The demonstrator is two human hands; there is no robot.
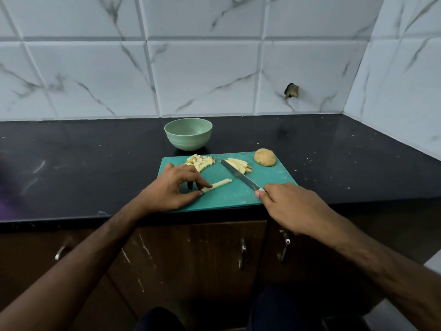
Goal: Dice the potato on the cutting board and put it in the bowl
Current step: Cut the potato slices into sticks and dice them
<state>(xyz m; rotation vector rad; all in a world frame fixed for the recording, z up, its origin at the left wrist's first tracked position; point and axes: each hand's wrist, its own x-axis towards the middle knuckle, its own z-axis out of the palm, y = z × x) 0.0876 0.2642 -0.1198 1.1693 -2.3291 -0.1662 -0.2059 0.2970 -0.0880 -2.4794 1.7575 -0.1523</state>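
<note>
Potato pieces lie in four lots on the teal cutting board (267, 185), which sits at the front edge of the black counter (95, 158). The counter runs back to a wall of white marble-veined tiles (202, 72), and below it are dark wooden cabinet doors (191, 254) with metal handles.

The left hand (170, 189) rests on the near left part of the board. Its thumb and forefinger pinch the near end of a small bundle of potato sticks (218, 184), which lies flat and points away to the right; the other fingers are loosely curled, their tips down on the board. The right hand (292, 207) is clenched round the handle of a knife (239, 175) at the board's near right edge, the thumb lying along the top by the blade's base. The blade slants away to the left, its tip just beside the potato slices; whether it touches the board cannot be told.

A pale green bowl (188, 136) stands on the counter just behind the board's far left corner. An uncut potato half (264, 157), skin up, sits at the far right of the board. Beside it, to the left, lie the long potato slices (238, 164), and at the far left a heap of diced potato (200, 161), just beyond the left hand's knuckles.
</note>
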